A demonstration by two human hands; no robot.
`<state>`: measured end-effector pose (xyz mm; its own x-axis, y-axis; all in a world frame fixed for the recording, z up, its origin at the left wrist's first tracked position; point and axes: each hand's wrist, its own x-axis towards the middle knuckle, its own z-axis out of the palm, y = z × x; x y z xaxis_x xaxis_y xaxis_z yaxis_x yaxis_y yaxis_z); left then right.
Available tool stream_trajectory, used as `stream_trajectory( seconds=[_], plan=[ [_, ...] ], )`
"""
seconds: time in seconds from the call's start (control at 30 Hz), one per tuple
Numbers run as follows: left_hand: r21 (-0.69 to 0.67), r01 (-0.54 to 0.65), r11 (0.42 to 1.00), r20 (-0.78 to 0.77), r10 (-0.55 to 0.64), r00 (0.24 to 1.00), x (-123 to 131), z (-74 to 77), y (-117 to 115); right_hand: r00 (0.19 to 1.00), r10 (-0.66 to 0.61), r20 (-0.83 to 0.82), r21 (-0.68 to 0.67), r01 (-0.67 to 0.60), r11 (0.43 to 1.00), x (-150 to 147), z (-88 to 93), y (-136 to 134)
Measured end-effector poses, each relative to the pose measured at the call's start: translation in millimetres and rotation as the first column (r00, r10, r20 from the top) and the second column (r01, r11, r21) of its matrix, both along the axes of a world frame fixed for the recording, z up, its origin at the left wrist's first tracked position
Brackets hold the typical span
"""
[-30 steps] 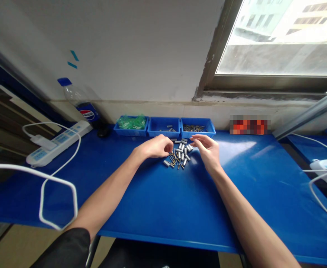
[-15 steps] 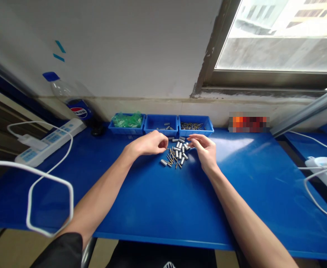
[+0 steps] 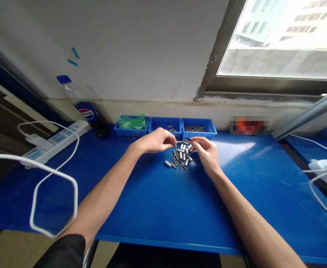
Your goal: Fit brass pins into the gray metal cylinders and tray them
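Note:
A small pile of silver metal cylinders (image 3: 180, 156) and thin brass-coloured pins (image 3: 175, 162) lies on the blue table (image 3: 163, 201). At the pile's back left edge is my left hand (image 3: 158, 141), its thumb and forefinger pinched together. Whatever sits in that pinch is too small to name. Opposite it, my right hand (image 3: 208, 153) has its thumb and fingertips brought together at the pile's right side. Its fingers hide what they hold, if anything. Both hands are a little apart, with cylinders between them.
Behind the pile stand three blue bins: one with a green plastic bag (image 3: 132, 121), a middle bin (image 3: 163, 122) with a few cylinders, and one with many pins (image 3: 195, 128). A cola bottle (image 3: 86, 111), power strip (image 3: 57, 141) and white cable (image 3: 75, 186) are left.
The camera view has shifted slightly. My left hand has moved a little right, nearer the pile and my right hand. My right hand stays at the pile's right side.

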<state>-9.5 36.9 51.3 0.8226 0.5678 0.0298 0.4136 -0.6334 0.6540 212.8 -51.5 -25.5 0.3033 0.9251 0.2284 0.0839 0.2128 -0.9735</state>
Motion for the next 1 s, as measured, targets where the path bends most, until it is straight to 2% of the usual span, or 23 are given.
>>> stream_trajectory(
  seconds=[0.17,0.33,0.5,0.7,1.0],
  plan=[
    [-0.021,0.002,1.0,0.034,-0.001,0.999,0,1.4,-1,1.0,-0.005,0.013,0.003,0.005,1.0,-2,2.1,-1],
    [-0.102,-0.045,0.994,0.143,0.06,0.988,2,3.8,-3,1.0,0.015,0.01,-0.016,-0.015,1.0,-2,0.4,-1],
    [-0.156,-0.112,0.981,0.279,0.153,0.948,8,-1.7,-1,0.992,0.12,0.034,-0.021,-0.119,0.993,-6,5.9,-5],
    [-0.223,-0.098,0.97,0.297,0.163,0.941,12,-11.2,-1,0.969,0.24,-0.062,-0.041,-0.242,0.969,-14,13.8,-9],
    [-0.201,-0.062,0.978,0.295,0.121,0.948,19,-16.1,-8,0.983,0.163,-0.081,-0.06,-0.168,0.984,-14,9.7,-4]
  ],
)
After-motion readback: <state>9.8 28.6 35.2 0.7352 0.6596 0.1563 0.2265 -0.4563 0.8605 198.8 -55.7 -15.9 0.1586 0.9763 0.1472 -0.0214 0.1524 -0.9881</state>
